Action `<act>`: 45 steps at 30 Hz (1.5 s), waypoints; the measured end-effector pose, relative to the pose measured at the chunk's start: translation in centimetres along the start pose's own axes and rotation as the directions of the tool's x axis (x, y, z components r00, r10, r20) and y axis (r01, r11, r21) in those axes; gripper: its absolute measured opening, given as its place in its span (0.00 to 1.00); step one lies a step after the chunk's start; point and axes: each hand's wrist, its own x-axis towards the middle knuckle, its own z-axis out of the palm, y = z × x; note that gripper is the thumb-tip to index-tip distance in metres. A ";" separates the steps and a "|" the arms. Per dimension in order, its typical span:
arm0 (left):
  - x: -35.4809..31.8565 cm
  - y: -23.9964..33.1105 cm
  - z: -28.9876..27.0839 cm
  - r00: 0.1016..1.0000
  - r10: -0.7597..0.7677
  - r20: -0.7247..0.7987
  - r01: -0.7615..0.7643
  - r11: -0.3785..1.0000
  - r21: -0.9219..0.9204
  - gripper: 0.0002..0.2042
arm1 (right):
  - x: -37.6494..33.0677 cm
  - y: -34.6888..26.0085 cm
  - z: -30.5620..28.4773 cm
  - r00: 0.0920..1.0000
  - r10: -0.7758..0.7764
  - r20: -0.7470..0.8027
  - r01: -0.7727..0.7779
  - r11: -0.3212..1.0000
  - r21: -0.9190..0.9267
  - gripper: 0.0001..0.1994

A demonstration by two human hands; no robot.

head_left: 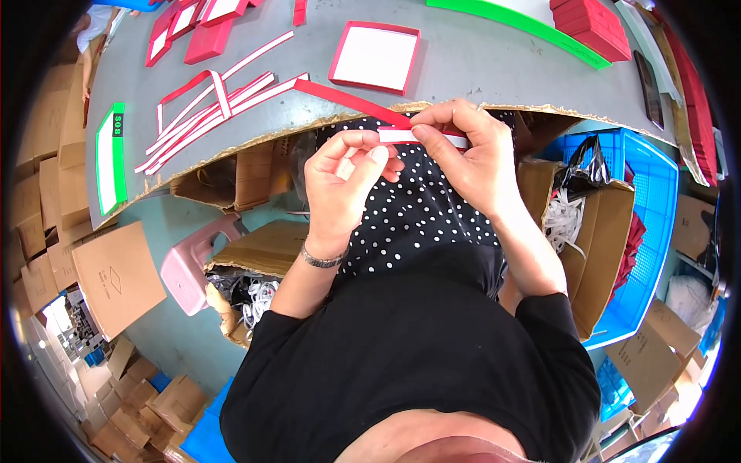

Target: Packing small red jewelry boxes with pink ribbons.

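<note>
I hold a narrow red-and-white strip (347, 99) over the table's near edge. It is folded back, its red stretch reaching left over the table and its white face (397, 135) lying between my hands. My right hand (475, 158) pinches it between thumb and fingers. My left hand (336, 181), with a metal-banded watch or bracelet at the wrist, has its fingers curled at the white end, index fingertip against it. More red-and-white strips (212, 123) lie in a loose pile at the left. Beyond my hands sits a shallow square red box part (376, 58) with a white inside.
Red box parts (207, 42) lie at the far left, a red stack (590, 29) at the far right by a green strip (525, 35). A green-and-white piece (112, 162) lies left. Below are cartons of scraps (567, 220), a blue crate (656, 208) and a pink stool (189, 266).
</note>
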 end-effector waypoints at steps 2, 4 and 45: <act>0.2 -0.1 -0.1 1.000 0.005 -0.012 -0.005 0.999 0.039 0.04 | -0.1 0.1 0.1 1.000 0.000 -0.005 0.000 1.000 0.005 0.05; 0.4 -0.2 -0.2 1.000 0.017 -0.005 -0.016 1.000 0.026 0.04 | -0.1 0.2 0.3 1.000 -0.002 -0.009 0.002 1.000 0.012 0.05; 1.3 -1.2 -1.7 0.902 -0.253 0.349 0.428 0.626 -0.652 0.09 | -9.9 11.4 -12.4 0.847 0.528 -0.064 0.112 -0.059 0.992 0.19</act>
